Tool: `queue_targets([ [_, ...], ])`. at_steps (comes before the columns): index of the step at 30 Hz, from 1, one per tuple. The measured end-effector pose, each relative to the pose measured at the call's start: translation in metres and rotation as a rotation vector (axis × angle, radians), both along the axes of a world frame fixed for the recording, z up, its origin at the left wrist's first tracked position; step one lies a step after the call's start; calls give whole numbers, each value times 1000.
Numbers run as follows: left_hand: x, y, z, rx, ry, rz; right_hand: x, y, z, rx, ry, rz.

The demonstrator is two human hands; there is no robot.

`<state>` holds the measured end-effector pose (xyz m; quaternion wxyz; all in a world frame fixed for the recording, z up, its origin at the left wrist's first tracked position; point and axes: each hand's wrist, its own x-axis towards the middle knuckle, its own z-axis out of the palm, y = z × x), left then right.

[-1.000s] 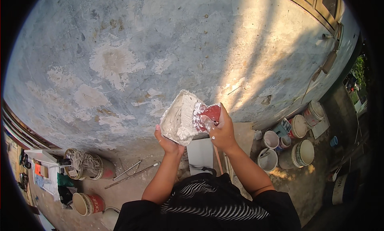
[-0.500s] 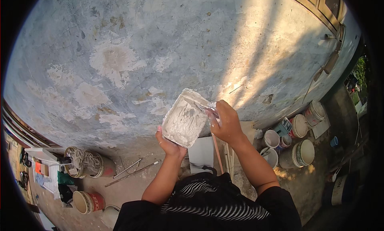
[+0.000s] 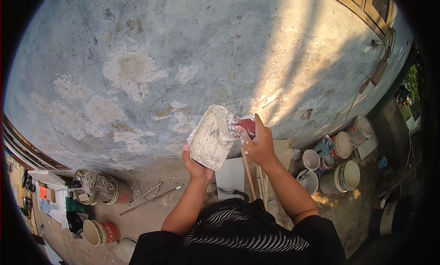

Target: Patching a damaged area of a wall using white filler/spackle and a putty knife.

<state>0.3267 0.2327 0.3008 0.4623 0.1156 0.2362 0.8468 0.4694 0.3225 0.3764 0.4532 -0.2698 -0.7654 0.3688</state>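
Note:
My left hand (image 3: 196, 166) is closed on the lower left side of a rectangular tray (image 3: 210, 139) coated with thick whitish paste, smeared unevenly inside. My right hand (image 3: 259, 146) grips a red scraper (image 3: 245, 125) crusted with white paste, with its thumb across the red part. The scraper's blade end meets the tray's upper right corner, and how much of the blade is in the paste I cannot tell. Both hands are held out in front of my body, before a pale blue-grey wall (image 3: 178, 45) with rough white patches.
Several buckets (image 3: 346, 175) line the wall at right, beside panels and wooden sticks (image 3: 250, 173). At left are buckets with tangled cord (image 3: 98, 184), thin rods (image 3: 151, 198), another bucket (image 3: 101, 233) and a pile of items (image 3: 50, 196). A window frame (image 3: 362, 10) is top right.
My right hand turned the scraper so its red face was mostly hidden, then turned it back into view at the tray's corner. The paste surface looks reshaped, and the tray shifted slightly.

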Motion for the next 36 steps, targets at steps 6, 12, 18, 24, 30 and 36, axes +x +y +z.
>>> queue_targets([
  [6, -1, -2, -5, 15, 58, 19, -4, 5, -27, 396, -154, -30],
  [12, -1, -1, -16, -80, 25, 22, -7, -42, -37, 280, -178, 149],
  [18, -2, -11, -5, -76, -173, -36, -3, -16, -53, -238, 177, 73],
  [24, 4, -4, -9, -78, -83, -77, -3, -21, -43, -287, 155, 58],
  [30, 0, -6, 2, -87, -87, -102, 16, -9, -45, -320, 268, 28],
  [36, -7, -4, 29, -154, -203, -98, 40, 2, -36, 483, -220, 207],
])
